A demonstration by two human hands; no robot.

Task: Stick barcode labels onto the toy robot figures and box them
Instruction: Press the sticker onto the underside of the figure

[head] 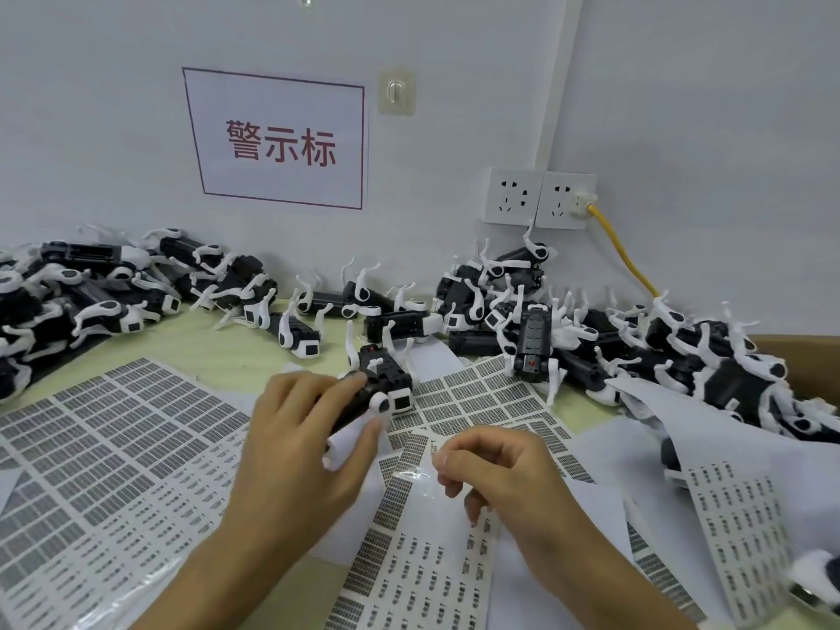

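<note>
One toy robot figure (377, 393) sits gripped in the left hand (302, 441) over the label sheets (113, 452) while the right hand (495, 470) curls, apparently pinching a label, with heaps of figures (591, 329) seemingly unboxed behind.

Toy robot piles (522, 306) crowd the back; label sheets (118, 447) lie flat, passable above.

Label sheets (113, 447) run off the bottom edge (print too small to read).
</note>
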